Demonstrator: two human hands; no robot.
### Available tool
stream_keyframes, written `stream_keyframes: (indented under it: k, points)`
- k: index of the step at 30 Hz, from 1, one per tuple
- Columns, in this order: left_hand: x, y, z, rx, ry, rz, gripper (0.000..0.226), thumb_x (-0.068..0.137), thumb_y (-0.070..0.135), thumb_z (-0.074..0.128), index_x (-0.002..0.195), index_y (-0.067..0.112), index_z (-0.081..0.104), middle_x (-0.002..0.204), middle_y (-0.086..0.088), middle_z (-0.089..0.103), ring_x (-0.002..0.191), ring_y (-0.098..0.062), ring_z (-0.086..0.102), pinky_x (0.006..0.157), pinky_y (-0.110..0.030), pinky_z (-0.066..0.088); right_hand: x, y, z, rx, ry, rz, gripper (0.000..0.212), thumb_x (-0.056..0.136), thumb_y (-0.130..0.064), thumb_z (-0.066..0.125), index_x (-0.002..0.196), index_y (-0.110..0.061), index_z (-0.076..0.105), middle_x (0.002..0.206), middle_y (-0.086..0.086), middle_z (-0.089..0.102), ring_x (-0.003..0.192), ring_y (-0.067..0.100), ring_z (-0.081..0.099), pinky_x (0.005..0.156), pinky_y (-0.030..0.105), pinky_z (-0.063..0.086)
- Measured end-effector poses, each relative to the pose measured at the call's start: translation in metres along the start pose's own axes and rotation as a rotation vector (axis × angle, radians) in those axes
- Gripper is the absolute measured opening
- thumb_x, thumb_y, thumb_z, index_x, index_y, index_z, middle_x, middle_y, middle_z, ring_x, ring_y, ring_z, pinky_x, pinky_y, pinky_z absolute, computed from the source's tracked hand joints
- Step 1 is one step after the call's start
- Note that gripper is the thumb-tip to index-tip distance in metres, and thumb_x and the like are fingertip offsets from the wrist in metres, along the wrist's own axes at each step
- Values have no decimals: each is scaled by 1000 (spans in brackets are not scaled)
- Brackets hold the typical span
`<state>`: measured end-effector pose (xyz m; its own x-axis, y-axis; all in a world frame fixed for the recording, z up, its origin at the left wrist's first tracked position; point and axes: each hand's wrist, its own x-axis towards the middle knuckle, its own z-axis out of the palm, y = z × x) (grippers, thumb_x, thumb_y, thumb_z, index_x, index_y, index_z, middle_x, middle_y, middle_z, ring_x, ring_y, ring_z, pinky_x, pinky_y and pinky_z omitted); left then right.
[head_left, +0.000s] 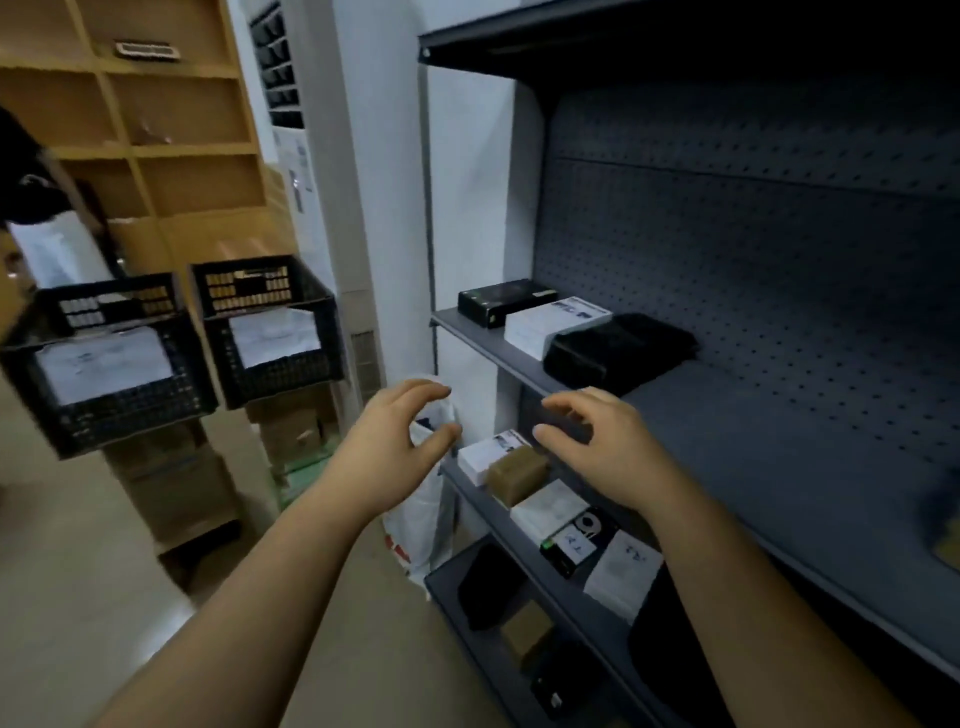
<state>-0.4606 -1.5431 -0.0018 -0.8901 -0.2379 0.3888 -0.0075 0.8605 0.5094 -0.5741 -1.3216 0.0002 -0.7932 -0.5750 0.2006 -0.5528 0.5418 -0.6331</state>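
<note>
Both my hands are raised in the air in front of a dark grey shelf unit (727, 426). My left hand (395, 447) has loosely curved fingers and holds nothing. My right hand (602, 447) faces it, fingers also loosely curved and empty. Between and below them, on the lower shelf, lie a white box (485, 453) and a small brown box (517, 474). On the upper shelf sit a black box (498, 301), a white box (556, 323) and a black pouch (618, 351).
Two black plastic crates (119, 358) (270, 327) with paper sheets rest on stacked cardboard boxes (176, 488) at left. A white plastic bag (421, 514) hangs by the shelf's end. Wooden cubbies (156, 114) stand behind. A person (21, 218) is at the far left edge.
</note>
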Motion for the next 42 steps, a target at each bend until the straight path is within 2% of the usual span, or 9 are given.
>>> stream_keyframes:
  k: [18, 21, 24, 27, 29, 32, 35, 38, 42]
  points:
    - [248, -11, 156, -150, -377, 324, 63, 84, 32, 73, 139, 25, 43, 128, 4, 51, 123, -17, 42, 102, -28, 38, 142, 104, 10, -9, 519, 493, 38, 94, -48, 57, 123, -23, 58, 124, -11, 34, 124, 9, 40, 93, 21, 35]
    - [263, 0, 159, -256, -278, 479, 60, 77, 22, 78, 131, 24, 52, 117, 10, 53, 118, -16, 42, 100, -28, 36, 137, 102, 6, 102, 664, 566, 27, 94, -43, 60, 115, -26, 61, 120, -11, 38, 111, 4, 41, 91, 19, 34]
    - [274, 19, 166, -409, -377, 636, 60, 78, 20, 78, 131, 31, 51, 124, 17, 51, 121, -8, 43, 104, -29, 38, 126, 103, -1, 247, 778, 691, 20, 95, -44, 56, 102, -26, 62, 113, -7, 49, 104, 8, 49, 84, 23, 35]
    - [267, 36, 175, -495, -492, 830, 62, 82, 17, 74, 136, 35, 47, 134, 22, 46, 129, 0, 36, 110, -22, 30, 111, 100, -7, 242, 791, 827, 35, 98, -52, 46, 97, -21, 62, 99, -3, 63, 96, 17, 59, 71, 28, 40]
    - [260, 40, 184, -536, -506, 957, 67, 84, 13, 72, 140, 33, 43, 144, 21, 39, 136, 1, 30, 114, -19, 23, 102, 98, -9, 293, 797, 913, 47, 99, -56, 39, 111, -18, 65, 108, -2, 66, 104, 19, 60, 80, 30, 44]
    - [255, 32, 193, -701, -565, 850, 76, 84, 15, 73, 145, 36, 33, 154, 20, 24, 142, 2, 21, 114, -20, 24, 97, 88, -11, 417, 924, 896, 46, 97, -60, 39, 119, -26, 63, 121, -7, 63, 112, 14, 58, 100, 36, 45]
    - [253, 27, 202, -881, -725, 539, 70, 83, 21, 74, 139, 38, 37, 138, 23, 43, 128, 6, 42, 99, -13, 40, 99, 76, -12, 460, 1000, 777, 21, 92, -58, 54, 107, -44, 59, 117, -12, 61, 111, 10, 58, 105, 42, 46]
    - [247, 25, 216, -921, -742, 420, 58, 83, 29, 73, 130, 42, 41, 123, 29, 50, 113, 8, 52, 87, -7, 43, 105, 71, -7, 480, 963, 762, 32, 80, -57, 64, 112, -55, 59, 121, -11, 61, 116, 13, 58, 103, 41, 47]
    - [236, 37, 226, -793, -704, 572, 55, 87, 34, 66, 137, 40, 43, 143, 21, 40, 134, -4, 33, 109, -24, 28, 89, 72, -12, 771, 1173, 756, 20, 99, -19, 49, 106, -27, 66, 111, 4, 69, 99, 18, 66, 83, 36, 56]
